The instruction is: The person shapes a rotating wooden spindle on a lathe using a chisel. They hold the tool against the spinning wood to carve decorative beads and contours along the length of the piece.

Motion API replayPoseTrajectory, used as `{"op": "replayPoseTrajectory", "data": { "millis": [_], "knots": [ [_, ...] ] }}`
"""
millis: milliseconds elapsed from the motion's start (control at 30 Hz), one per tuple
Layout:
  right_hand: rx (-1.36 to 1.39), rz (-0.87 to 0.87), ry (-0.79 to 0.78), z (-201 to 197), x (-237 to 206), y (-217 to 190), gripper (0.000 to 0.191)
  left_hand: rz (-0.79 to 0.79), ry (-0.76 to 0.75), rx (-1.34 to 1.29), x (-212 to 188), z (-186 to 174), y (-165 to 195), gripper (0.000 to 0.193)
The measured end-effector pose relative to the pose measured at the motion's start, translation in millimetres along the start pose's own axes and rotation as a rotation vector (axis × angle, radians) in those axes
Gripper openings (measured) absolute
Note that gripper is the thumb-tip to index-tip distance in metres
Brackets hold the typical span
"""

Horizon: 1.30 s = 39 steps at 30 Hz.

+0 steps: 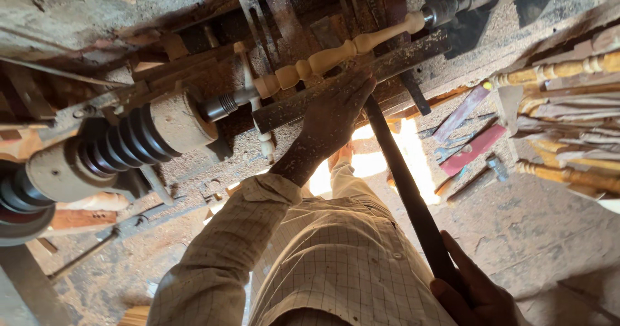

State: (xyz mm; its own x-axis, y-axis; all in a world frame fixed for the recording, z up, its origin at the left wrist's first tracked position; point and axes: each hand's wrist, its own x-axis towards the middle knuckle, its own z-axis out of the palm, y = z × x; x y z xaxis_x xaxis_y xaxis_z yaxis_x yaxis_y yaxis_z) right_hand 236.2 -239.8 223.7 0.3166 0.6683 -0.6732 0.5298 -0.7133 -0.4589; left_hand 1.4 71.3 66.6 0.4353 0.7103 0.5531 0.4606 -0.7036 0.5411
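Nearest to us, our right hand point(475, 294) is wrapped around the lower end of a long dark turning tool point(407, 190), fingers closed about its handle; the checked shirt sleeve point(226, 248) of our left arm runs up from the bottom of the view; the tool's shaft slants up and left from the right hand to pass under our left hand point(336, 116), which lies palm down with fingers pressed together over the shaft and the flat metal tool rest point(284, 109), pinning the one against the other, and is dusted with sawdust; just beyond the fingertips the pale turned spindle point(336, 54), beaded and tapered, sits mounted in the lathe between the threaded drive end by the grooved wooden pulley point(129, 142) on the left and the metal tailstock centre point(452, 3) at upper right; whether the tool's tip touches the spindle we cannot tell, as the hand hides it; farther right, finished turned spindles point(562, 74) lie stacked, well apart from the lathe, with a hammer point(494, 168) on the sawdust-covered floor point(542, 222).
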Motion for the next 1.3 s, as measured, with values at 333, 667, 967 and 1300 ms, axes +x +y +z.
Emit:
{"op": "replayPoseTrajectory", "data": {
  "millis": [333, 667, 967, 1300],
  "knots": [
    [-0.014, 0.088, -0.042, -1, -5, -9, 0.095, -0.048, -0.045, 0.019, -5, -9, 3, 0.047],
    [0.103, 0.024, -0.213, -95, 64, 73, 0.102, -0.092, 0.068, 0.105, 0, -1, 15, 0.048],
    [0.076, -0.1, -0.496, -177, 208, 114, 0.117, -0.261, 0.1, 0.186, 6, 4, 36, 0.046],
    [-0.162, -0.25, -0.747, -213, 314, 52, 0.107, -0.393, 0.102, 0.426, 8, 23, 45, 0.044]
  ]
}}
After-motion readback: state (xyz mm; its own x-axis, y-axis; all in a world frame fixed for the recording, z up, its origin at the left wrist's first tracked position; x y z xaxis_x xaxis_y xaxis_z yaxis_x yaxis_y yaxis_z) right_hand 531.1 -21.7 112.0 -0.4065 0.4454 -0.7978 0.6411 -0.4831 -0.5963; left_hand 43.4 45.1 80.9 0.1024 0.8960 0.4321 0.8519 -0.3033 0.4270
